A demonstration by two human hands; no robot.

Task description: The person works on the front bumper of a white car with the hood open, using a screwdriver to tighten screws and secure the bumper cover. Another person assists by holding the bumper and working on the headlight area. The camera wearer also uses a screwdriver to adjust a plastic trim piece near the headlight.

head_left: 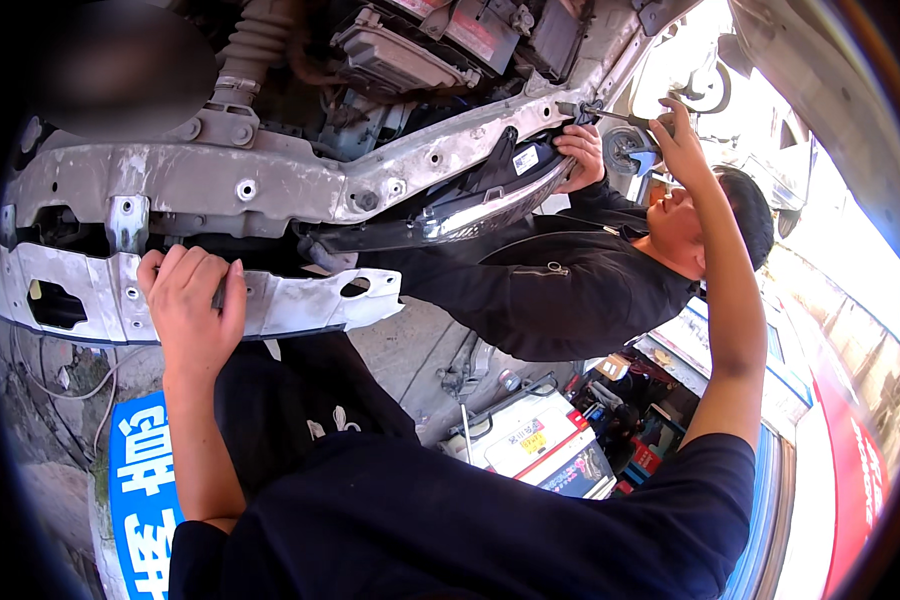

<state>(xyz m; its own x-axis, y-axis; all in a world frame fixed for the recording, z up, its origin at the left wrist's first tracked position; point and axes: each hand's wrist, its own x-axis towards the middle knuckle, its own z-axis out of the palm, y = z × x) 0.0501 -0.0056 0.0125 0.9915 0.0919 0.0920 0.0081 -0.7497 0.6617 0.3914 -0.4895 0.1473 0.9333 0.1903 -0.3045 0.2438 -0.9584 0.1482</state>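
My left hand (pixel 192 290) grips the upper edge of a pale metal bumper beam (pixel 315 300), fingers curled over it. Up at the right, my raised right hand (pixel 678 140) holds the handle of a screwdriver-like tool (pixel 615 115). Its shaft reaches to the end of a scuffed metal crossmember (pixel 290 192) at the front of the open engine bay (pixel 410 65). Beneath that end, a dark headlight housing (pixel 490 210) is held by a co-worker's hand (pixel 580 155).
A co-worker in a black jacket (pixel 530 290) leans in at the right. Below are a white case (pixel 510 450), assorted tools (pixel 640 410), a loose hose (pixel 80 390) and a blue sign (pixel 140 470). The raised hood (pixel 840 120) arches over the upper right, a scooter (pixel 705 85) beyond.
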